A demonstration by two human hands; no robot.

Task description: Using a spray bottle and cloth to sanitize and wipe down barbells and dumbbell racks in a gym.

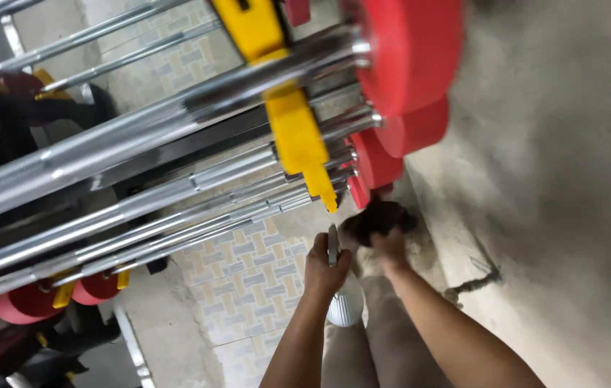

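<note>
Head view, looking steeply down: a rack of chrome barbells (pixel 140 154) with red end collars (pixel 406 57) runs across the upper frame, carried on a yellow upright bracket (pixel 295 129). Below the lowest bars, the left hand (pixel 325 269) is closed around a thin grey flat tool (pixel 333 244) held upright, with a white ribbed container (pixel 345 309) showing just beneath the wrist — whether that hand also grips it cannot be told. The right hand (pixel 389 248) is curled on a dark wad of cloth (pixel 377 219), pressed near the lowest red collar and the concrete wall (pixel 549 179). Patterned floor tiles (pixel 248 276) lie beneath. Judged from this frame, the work is in progress at the bottom of the rack; motion blur hides any sign of which bars are already treated — what is left cannot be read.
</note>
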